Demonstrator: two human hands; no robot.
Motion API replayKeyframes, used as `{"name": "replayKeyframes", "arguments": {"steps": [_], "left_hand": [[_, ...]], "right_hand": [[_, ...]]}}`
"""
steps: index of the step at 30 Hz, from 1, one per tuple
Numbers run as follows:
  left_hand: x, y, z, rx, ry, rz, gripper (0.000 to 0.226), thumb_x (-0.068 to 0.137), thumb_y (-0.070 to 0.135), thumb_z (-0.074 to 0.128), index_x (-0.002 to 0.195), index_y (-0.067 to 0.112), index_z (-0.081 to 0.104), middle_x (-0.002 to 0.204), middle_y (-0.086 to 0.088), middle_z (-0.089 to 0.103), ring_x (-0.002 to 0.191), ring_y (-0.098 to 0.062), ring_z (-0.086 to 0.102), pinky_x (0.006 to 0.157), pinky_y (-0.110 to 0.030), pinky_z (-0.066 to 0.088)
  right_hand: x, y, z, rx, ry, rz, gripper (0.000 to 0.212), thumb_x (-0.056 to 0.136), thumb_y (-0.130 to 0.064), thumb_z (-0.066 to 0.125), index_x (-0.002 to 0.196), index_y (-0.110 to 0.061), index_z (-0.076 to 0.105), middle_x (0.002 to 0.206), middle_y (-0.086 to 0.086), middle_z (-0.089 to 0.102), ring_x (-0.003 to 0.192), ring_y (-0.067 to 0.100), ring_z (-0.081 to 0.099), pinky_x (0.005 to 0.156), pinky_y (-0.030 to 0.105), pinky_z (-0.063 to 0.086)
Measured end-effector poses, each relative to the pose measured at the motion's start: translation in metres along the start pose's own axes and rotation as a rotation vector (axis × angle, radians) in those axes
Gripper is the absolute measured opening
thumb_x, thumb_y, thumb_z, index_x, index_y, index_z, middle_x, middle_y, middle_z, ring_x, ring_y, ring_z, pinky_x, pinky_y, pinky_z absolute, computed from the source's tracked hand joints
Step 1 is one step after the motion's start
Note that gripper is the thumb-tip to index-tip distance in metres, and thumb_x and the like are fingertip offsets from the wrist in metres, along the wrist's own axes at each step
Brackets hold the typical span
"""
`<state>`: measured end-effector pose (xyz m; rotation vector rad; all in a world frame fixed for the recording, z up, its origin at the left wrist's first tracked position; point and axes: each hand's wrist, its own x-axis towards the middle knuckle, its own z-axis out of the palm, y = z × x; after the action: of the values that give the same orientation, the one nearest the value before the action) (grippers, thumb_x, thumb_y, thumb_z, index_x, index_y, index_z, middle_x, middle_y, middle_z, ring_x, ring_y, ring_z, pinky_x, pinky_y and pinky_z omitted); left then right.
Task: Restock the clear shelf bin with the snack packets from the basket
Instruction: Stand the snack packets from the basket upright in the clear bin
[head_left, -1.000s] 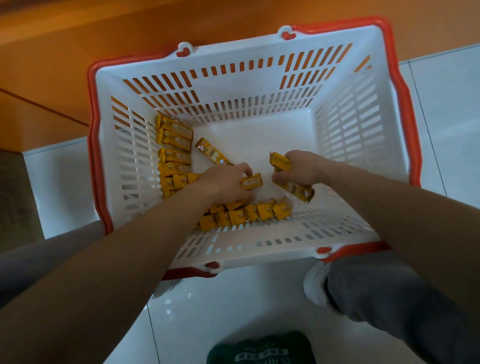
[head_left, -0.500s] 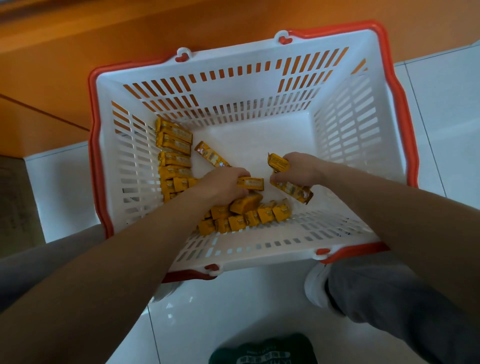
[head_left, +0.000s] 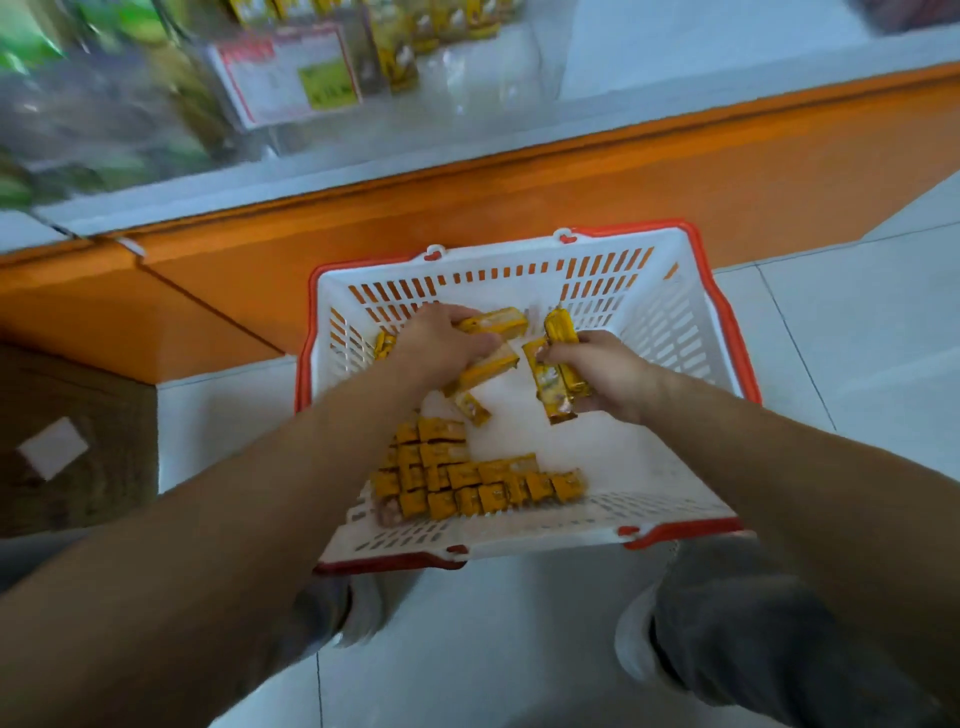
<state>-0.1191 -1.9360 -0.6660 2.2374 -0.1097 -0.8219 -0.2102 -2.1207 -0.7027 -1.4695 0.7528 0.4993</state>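
Gripping yellow snack packets (head_left: 493, 325), left hand (head_left: 441, 340) and right hand (head_left: 602, 374) curl over the white basket (head_left: 727, 332) at frame centre, where more lie stacked. Basket sits on pale tiles (head_left: 857, 364) before an orange shelf base (head_left: 571, 192).

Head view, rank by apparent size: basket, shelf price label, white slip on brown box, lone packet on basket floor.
1. basket
2. price label
3. white slip
4. lone packet
Label is farther away, so its true size is unsure.

light: soft, even | blur: heavy motion smear on shelf (head_left: 270, 93) (top) | edges: wide-angle bowed
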Motion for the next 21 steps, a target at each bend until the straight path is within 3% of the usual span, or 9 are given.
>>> {"name": "replayKeyframes", "arguments": {"steps": [2,5,7,13,17,18,21], "left_hand": [[-0.022,0.027,-0.024,-0.062,0.027,0.028,0.045,0.084,0.038,0.082,0.126,0.026,0.07,0.083,0.013,0.068,0.072,-0.005,0.067,0.055,-0.019,0.049],[-0.065,0.064,-0.062,-0.111,0.073,0.124,0.011,0.081,0.035,0.085,0.084,0.032,0.075,0.06,0.016,0.069,0.05,0.006,0.061,0.045,-0.014,0.046],[-0.096,0.088,-0.083,-0.143,0.095,0.214,0.016,0.082,0.033,0.084,0.07,0.037,0.075,0.057,0.018,0.069,0.047,0.005,0.06,0.043,-0.013,0.044],[-0.17,0.131,-0.107,-0.372,0.241,0.423,0.008,0.089,0.03,0.078,0.09,0.038,0.075,0.074,0.013,0.077,0.065,-0.006,0.072,0.055,-0.019,0.054],[-0.185,0.141,-0.094,-0.541,0.283,0.456,0.008,0.09,0.035,0.076,0.098,0.037,0.075,0.083,-0.005,0.079,0.079,-0.035,0.076,0.068,-0.051,0.063],[-0.185,0.142,-0.092,-0.572,0.292,0.461,0.01,0.092,0.033,0.074,0.097,0.042,0.074,0.083,-0.006,0.079,0.08,-0.036,0.075,0.067,-0.053,0.063],[-0.177,0.141,-0.089,-0.634,0.324,0.454,0.023,0.095,0.029,0.071,0.095,0.052,0.068,0.09,0.003,0.078,0.081,-0.02,0.077,0.068,-0.039,0.064]], "right_hand": [[-0.029,-0.031,0.003,0.059,-0.006,-0.045,0.028,0.085,-0.02,0.072,0.111,-0.011,0.066,0.1,0.011,0.074,0.088,0.029,0.074,0.081,0.05,0.06],[-0.082,-0.08,0.004,0.101,-0.058,-0.108,0.023,0.086,-0.015,0.072,0.108,-0.012,0.067,0.09,0.009,0.074,0.086,0.029,0.072,0.084,0.049,0.057],[-0.12,-0.109,0.004,0.152,-0.092,-0.17,0.02,0.084,-0.014,0.074,0.103,-0.015,0.069,0.087,0.007,0.074,0.08,0.024,0.071,0.079,0.043,0.057],[-0.208,-0.154,0.012,0.288,-0.141,-0.387,0.035,0.051,-0.035,0.087,0.083,-0.023,0.081,0.092,0.007,0.077,0.076,0.02,0.074,0.063,0.031,0.058],[-0.214,-0.162,0.02,0.379,-0.069,-0.434,0.028,0.061,-0.028,0.087,0.086,-0.017,0.08,0.092,0.011,0.078,0.078,0.022,0.076,0.059,0.029,0.057],[-0.212,-0.164,0.022,0.395,-0.05,-0.436,0.027,0.062,-0.026,0.086,0.086,-0.016,0.08,0.091,0.011,0.077,0.078,0.023,0.076,0.057,0.028,0.056],[-0.204,-0.172,0.027,0.407,-0.005,-0.453,0.037,0.062,-0.024,0.087,0.096,-0.012,0.076,0.093,0.011,0.078,0.081,0.025,0.076,0.059,0.028,0.056]]}}
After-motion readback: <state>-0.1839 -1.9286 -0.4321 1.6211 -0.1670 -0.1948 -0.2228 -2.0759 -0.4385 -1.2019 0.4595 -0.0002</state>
